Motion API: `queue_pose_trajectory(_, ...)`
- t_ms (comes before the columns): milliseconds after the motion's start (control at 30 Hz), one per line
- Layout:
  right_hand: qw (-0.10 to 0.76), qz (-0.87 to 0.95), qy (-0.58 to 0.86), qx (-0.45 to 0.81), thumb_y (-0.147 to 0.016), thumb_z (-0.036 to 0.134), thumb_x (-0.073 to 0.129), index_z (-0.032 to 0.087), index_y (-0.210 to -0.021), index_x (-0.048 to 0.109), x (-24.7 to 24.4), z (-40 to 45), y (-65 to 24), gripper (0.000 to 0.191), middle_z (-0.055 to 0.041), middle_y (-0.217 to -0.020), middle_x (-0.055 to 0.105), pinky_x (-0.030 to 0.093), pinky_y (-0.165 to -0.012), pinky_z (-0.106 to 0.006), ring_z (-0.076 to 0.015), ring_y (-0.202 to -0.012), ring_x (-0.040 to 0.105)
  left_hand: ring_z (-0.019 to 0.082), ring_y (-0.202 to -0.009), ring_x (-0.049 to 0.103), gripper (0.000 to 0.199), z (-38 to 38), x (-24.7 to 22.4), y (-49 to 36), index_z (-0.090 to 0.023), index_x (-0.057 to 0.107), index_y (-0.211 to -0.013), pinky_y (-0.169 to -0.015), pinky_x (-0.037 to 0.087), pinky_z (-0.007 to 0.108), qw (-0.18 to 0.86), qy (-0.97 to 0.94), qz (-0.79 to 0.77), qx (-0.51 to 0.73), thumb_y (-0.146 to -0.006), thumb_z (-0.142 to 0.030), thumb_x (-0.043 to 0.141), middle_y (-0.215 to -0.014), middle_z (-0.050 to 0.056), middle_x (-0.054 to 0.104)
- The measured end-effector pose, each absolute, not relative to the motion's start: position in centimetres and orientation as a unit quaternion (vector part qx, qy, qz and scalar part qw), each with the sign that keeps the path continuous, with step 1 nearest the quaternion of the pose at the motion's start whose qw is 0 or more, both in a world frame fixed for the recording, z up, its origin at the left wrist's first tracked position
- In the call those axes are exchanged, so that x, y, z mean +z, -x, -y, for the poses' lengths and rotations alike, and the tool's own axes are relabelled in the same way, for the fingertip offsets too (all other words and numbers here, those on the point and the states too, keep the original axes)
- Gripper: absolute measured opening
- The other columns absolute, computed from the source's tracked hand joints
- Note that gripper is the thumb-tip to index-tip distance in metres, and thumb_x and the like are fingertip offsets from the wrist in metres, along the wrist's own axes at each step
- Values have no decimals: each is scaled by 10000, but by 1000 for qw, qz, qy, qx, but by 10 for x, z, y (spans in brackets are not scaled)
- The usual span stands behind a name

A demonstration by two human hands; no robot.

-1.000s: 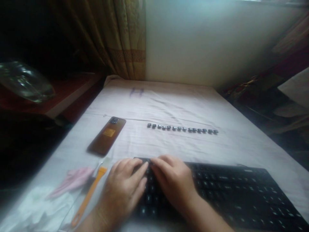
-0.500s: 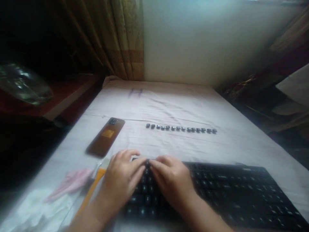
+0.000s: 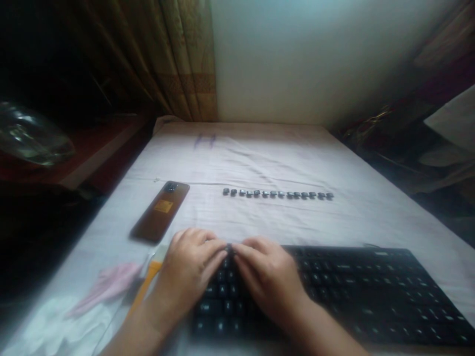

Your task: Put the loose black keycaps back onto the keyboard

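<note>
Pale wall (image 3: 297,64) and patterned curtain (image 3: 181,59) stand behind the far edge of one cloth-covered table (image 3: 289,168). Left to right: 1 white cloth (image 3: 55,321) and 1 pink cloth (image 3: 109,286), both toward the left edge, near side; 1 orange-handled brush (image 3: 145,286), partly covered by the left arm (image 3: 144,319); 1 phone (image 3: 160,211), back up, near the left edge. Left hand (image 3: 193,262): half curled, thumb and forefinger close together at the far-left corner of 1 black keyboard (image 3: 371,282). Keyboard lies on the near side, stretching toward the right edge. Right hand (image 3: 269,272): fingers bunched, tips just beside the left's. Cannot tell whether either pinches anything. Keycaps (image 3: 273,194): 14 counted, one row, mid-table.
</note>
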State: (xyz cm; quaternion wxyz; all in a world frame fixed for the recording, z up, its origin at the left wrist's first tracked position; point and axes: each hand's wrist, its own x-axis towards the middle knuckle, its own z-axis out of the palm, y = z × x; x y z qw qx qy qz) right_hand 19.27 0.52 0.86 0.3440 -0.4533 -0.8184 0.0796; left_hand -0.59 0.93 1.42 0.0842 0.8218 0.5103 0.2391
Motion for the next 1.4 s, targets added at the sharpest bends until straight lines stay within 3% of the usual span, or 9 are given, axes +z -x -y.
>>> queue_pose_trajectory(567,358,829,418,97,-923,127,538,181,-945,702,13,11,-218,173,-67,-919,722,477,-730,-332,-200,-812,638,195,-861,632,131,-16,5,19,-313,733,-968,-791,458,354,139,-803,-514,269,-924,-333,612,-922,-17,700)
queue_pose_trajectory(867,363,826,420,100,-942,151,539,170,-925,701,11,10,-217,164,-56,-897,716,453,-725,-335,-196,-788,614,202,-828,631,179,-13,18,14,-285,727,-983,-801,394,364,21,-848,-475,233,-955,-301,551,-909,-7,716)
queue_pose_trajectory(1133,348,832,423,90,-951,152,526,175,-938,704,12,11,-217,180,-58,-909,718,449,-738,-333,-186,-805,611,208,-842,627,180,-13,19,14,-291,718,-981,-797,396,366,30,-847,-478,231,-955,-290,540,-910,-3,713)
queue_pose_trajectory(1400,288,844,448,57,-944,181,547,198,-1043,694,17,4,-201,178,-28,-793,683,391,-661,-314,-175,-694,560,219,-849,615,164,-12,21,13,-265,700,-1003,-832,381,379,16,-859,-467,210,-954,-266,544,-941,12,706)
